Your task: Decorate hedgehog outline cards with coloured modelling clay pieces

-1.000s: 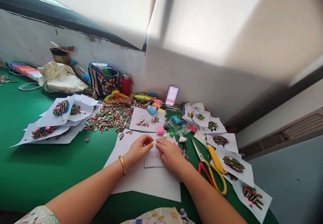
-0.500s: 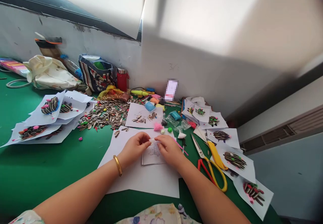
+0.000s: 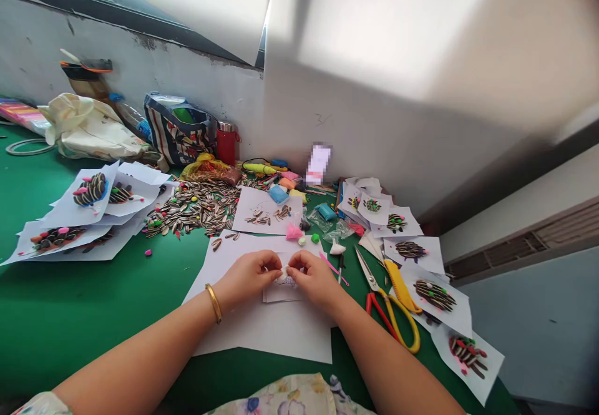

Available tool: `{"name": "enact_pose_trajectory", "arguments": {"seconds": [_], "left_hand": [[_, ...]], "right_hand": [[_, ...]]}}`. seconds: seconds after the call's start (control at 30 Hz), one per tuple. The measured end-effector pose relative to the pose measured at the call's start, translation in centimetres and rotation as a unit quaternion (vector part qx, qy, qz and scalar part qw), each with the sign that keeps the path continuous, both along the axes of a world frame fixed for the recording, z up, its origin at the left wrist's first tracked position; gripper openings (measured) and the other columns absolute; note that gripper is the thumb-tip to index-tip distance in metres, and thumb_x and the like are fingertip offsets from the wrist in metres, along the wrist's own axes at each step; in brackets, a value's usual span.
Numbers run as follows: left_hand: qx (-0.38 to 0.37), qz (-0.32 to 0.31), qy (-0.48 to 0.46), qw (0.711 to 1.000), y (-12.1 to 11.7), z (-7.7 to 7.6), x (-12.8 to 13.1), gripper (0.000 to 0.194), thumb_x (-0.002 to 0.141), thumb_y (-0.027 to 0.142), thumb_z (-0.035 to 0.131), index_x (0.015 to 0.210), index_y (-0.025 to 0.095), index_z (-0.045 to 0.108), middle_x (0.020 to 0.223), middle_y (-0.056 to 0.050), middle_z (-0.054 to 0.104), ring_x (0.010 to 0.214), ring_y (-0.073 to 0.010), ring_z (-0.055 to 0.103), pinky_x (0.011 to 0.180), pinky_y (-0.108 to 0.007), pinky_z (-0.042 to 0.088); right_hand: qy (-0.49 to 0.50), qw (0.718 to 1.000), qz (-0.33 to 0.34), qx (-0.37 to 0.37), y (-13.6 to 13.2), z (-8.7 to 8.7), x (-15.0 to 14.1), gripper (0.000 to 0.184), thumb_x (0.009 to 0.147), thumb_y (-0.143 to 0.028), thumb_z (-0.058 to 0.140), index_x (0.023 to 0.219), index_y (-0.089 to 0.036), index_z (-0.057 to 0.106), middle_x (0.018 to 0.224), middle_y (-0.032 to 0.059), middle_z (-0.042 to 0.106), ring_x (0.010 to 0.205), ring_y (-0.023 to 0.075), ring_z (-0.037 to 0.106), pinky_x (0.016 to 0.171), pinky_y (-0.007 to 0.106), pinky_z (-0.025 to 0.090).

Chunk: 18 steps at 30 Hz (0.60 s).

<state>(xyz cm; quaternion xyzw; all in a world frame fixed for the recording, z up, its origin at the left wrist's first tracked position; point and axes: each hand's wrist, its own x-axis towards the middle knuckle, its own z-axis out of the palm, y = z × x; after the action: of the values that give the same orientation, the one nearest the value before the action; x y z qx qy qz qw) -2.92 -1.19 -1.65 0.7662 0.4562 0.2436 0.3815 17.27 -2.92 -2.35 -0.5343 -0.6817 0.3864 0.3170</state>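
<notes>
Both hands meet over a small paper with a line drawing [image 3: 282, 295], which lies on larger white sheets [image 3: 262, 334]. Between the fingertips is a small soft white lump [image 3: 283, 272] that looks like modelling clay. My left hand [image 3: 255, 276], below a gold bangle, pinches it from the left. From the other side, my right hand [image 3: 312, 278] pinches it with thumb and fingers. The fingers cover much of the lump and part of the drawing. Just beyond the hands sit pink clay [image 3: 294, 231] and a white clay lump [image 3: 337, 248].
Scissors with yellow handles [image 3: 390, 302] lie right of my right hand, beside a black pen [image 3: 341, 269]. Sunflower seeds [image 3: 206, 206] are heaped behind. Papers with seed pictures stand in groups at left [image 3: 88, 215] and right [image 3: 437, 293]. A red flask [image 3: 226, 145] is by the wall.
My fingertips have come closer together and moved slightly down over the drawing, with the white lump between them. The camera view has shifted a little.
</notes>
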Motion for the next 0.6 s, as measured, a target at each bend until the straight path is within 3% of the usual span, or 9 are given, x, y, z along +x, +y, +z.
{"name": "enact_pose_trajectory", "arguments": {"seconds": [0.17,0.3,0.43,0.6], "left_hand": [[0.069,-0.036,0.061,0.995,0.24,0.4,-0.23,0.012,0.082,0.02,0.056,0.083,0.021,0.068,0.082,0.0,0.07,0.076,-0.0164,0.061,0.069,-0.027,0.044],[0.146,-0.048,0.107,0.982,0.43,0.34,-0.13,0.015,0.08,0.014,0.056,0.083,0.02,0.069,0.083,-0.002,0.07,0.077,-0.0173,0.061,0.072,-0.029,0.043],[0.17,-0.052,0.126,0.976,0.44,-0.01,-0.03,0.016,0.08,0.011,0.056,0.083,0.02,0.069,0.083,-0.003,0.07,0.077,-0.0177,0.061,0.073,-0.029,0.043],[0.181,-0.064,0.121,0.974,0.41,-0.3,-0.03,0.018,0.083,0.013,0.058,0.087,0.021,0.073,0.088,-0.004,0.071,0.085,-0.0191,0.063,0.081,-0.031,0.045]], "right_hand": [[-0.057,0.998,0.037,0.002,-0.36,0.28,-0.03,0.007,0.084,-0.02,0.058,0.084,-0.022,0.064,0.081,-0.0025,0.067,0.074,0.0143,0.058,0.068,0.026,0.042],[-0.084,0.994,0.04,0.053,-0.41,0.28,-0.14,0.009,0.084,-0.016,0.06,0.083,-0.022,0.066,0.084,-0.0013,0.065,0.081,0.0156,0.058,0.075,0.028,0.043],[-0.123,0.986,0.027,0.106,-0.27,0.02,-0.34,0.009,0.082,-0.013,0.064,0.081,-0.021,0.066,0.086,0.0004,0.063,0.089,0.0174,0.055,0.082,0.03,0.042],[-0.18,0.977,0.012,0.114,-0.17,-0.31,-0.86,0.008,0.084,-0.013,0.065,0.079,-0.02,0.066,0.085,0.0015,0.062,0.087,0.0176,0.055,0.08,0.03,0.041]]}}
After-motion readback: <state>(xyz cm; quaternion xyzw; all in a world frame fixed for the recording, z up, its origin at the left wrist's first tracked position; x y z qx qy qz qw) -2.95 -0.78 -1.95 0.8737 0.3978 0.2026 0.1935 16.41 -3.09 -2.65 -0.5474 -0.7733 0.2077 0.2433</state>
